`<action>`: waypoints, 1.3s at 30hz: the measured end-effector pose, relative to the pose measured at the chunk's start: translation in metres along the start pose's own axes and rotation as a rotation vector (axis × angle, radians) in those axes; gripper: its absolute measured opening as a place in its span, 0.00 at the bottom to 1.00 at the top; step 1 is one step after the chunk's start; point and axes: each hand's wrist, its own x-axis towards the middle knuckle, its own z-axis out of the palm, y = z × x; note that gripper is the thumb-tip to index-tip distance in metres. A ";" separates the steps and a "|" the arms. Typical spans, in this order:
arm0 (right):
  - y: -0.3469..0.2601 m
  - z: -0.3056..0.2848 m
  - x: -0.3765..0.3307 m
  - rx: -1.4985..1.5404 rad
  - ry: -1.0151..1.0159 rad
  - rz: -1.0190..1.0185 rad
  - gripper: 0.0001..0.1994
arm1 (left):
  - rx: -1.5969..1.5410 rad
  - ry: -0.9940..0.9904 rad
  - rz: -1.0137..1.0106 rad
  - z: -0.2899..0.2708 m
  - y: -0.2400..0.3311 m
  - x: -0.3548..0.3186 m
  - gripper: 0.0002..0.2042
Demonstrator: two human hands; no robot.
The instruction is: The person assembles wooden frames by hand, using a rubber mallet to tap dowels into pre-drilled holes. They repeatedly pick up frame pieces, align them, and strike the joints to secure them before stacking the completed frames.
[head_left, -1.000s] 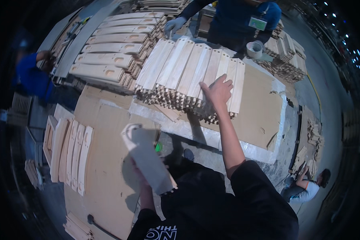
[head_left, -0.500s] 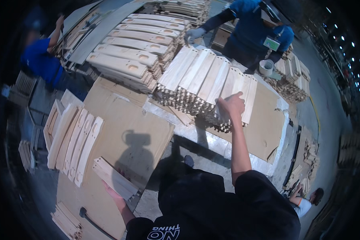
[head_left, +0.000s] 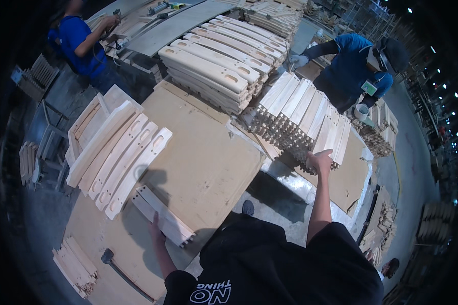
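My left hand [head_left: 156,231] rests on a pale wooden slat with finger-jointed end [head_left: 163,215], which lies flat on the brown board table [head_left: 203,157] beside a row of curved slotted wooden pieces [head_left: 121,165]. My right hand [head_left: 320,161] reaches far forward and grips the near end of one slat in a row of upright finger-jointed slats [head_left: 303,117] on the far bench. My black sleeves and torso fill the lower edge.
A tall stack of long slotted wooden parts [head_left: 216,73] stands behind the table. A person in blue with a grey glove [head_left: 359,66] works across the bench; another person in blue [head_left: 84,48] stands far left. More wood piles [head_left: 76,264] lie low left.
My left hand has carried the slat from near my chest down and left, laying it on the brown table next to the curved pieces. My right hand stays on the row of slats.
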 end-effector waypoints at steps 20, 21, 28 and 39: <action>0.100 0.000 -0.182 0.786 -0.487 -0.442 0.37 | 1.520 0.610 0.492 0.033 -0.015 -0.013 0.46; 0.077 0.007 -0.209 0.682 -0.588 -0.486 0.38 | 1.533 0.650 0.531 0.030 -0.023 -0.009 0.45; -0.017 0.146 -0.330 0.067 -0.576 -1.270 0.48 | 1.365 0.830 0.352 -0.007 -0.039 -0.028 0.40; 0.027 0.204 -0.492 -0.213 -0.632 -1.846 0.48 | 1.286 0.808 0.509 -0.140 -0.042 -0.078 0.28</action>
